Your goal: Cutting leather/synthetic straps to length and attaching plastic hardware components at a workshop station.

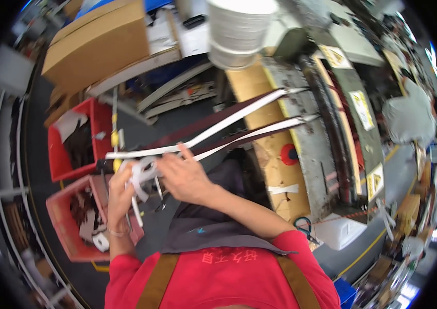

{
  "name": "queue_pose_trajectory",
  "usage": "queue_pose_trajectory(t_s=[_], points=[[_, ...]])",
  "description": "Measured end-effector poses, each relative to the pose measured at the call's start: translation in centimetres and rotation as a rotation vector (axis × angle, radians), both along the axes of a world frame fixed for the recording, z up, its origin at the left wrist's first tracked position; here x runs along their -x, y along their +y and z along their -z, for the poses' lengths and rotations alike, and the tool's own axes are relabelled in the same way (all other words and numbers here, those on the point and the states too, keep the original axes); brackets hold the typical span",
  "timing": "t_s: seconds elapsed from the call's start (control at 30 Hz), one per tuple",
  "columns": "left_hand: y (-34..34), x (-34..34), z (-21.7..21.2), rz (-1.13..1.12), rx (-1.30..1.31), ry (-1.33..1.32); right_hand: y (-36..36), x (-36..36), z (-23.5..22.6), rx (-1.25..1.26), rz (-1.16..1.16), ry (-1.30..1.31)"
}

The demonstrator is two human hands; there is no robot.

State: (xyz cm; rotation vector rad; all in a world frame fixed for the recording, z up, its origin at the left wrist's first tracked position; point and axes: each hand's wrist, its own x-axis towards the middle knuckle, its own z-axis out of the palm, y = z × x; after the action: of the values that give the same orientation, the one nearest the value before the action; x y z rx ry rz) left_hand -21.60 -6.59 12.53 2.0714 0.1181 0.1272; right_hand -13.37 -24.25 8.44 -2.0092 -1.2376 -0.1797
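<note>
Two long bands, white on top with maroon beneath, stretch from the machine on the right toward my hands. The upper white band passes just above both hands, its end lying past my left hand. The lower white band runs in to my right hand. My left hand is closed on a looped bundle of white strap. Against the bundle's right side, my right hand has bent fingers at the straps; its fingertips are partly hidden, and what it grips cannot be made out. Loose white ends dangle below the bundle.
A red bin and a pink bin with dark scraps stand at left. The machine has a wooden bench edge, with scissors near its front. A cardboard box and a white bucket stand farther back. Another person is at far right.
</note>
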Motion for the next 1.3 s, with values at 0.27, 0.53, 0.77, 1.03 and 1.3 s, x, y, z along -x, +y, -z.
queue_pose_trajectory(t_s=[0.27,0.53,0.77,1.03,1.3], points=[[-1.3,0.8,2.8,-0.401,1.214,-0.159,0.3,1.1,0.6,-0.079,-0.161,0.300],[-4.2,2.7,5.2,-0.289,1.337,0.177,0.9,1.8,1.9,-0.047,-0.131,0.087],[-5.3,3.0,3.7,0.002,1.728,0.180,0.3,1.2,1.9,-0.211,-0.023,-0.034],[-7.0,3.9,11.6,-0.226,2.016,0.394,-0.3,1.8,1.3,-0.453,-0.049,0.307],[-7.7,-0.8,7.5,-0.062,1.930,0.292,-1.2,4.8,2.2,-0.473,-0.270,0.470]])
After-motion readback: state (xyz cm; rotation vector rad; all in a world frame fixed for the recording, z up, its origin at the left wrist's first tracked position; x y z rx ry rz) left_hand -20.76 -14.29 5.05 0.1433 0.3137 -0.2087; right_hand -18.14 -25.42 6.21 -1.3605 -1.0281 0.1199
